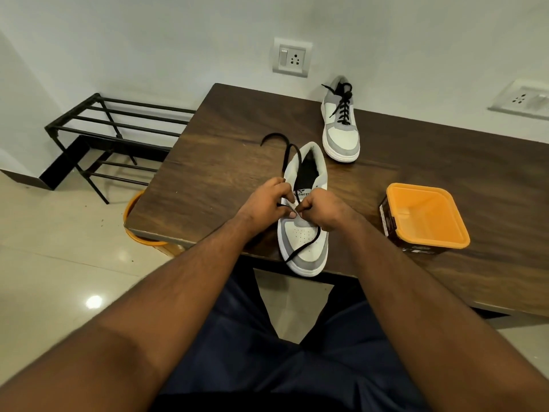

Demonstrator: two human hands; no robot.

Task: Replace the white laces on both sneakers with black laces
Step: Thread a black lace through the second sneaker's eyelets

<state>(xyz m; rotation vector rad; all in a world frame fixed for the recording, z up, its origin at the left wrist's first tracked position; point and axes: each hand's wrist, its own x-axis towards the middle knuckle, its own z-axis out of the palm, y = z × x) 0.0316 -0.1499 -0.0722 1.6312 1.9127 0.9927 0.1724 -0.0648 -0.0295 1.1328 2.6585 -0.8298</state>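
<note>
Dark wood-grain table (225, 162) fills the middle of the view, set against a pale wall with a white switch-and-socket plate (292, 57) above it. At the table's near edge sits a low-top sneaker (306, 233), white with grey panels at the toe, sides and heel, its toe pointing toward the person and slightly overhanging the edge. Its tongue carries a small dark logo, and the dark inside of the shoe is open to view. A black lace (300, 249) runs through its lowest eyelets: one end trails across the white toe box toward the sole, the other rises past the collar and curls onto the tabletop behind the shoe. Both bare forearms reach in from below. The left hand (267, 202) is curled and pinches the lace at the left side of the eyelets; the right hand (322, 211) is curled too, pinching the lace just beside it, the two hands almost touching over the tongue. Farther back, near the wall, a second matching sneaker (341, 135) stands fully threaded with black lace. To the right rests an orange square tub (427, 217). A black metal rack (113, 129) stands on the tiled floor at left.
</note>
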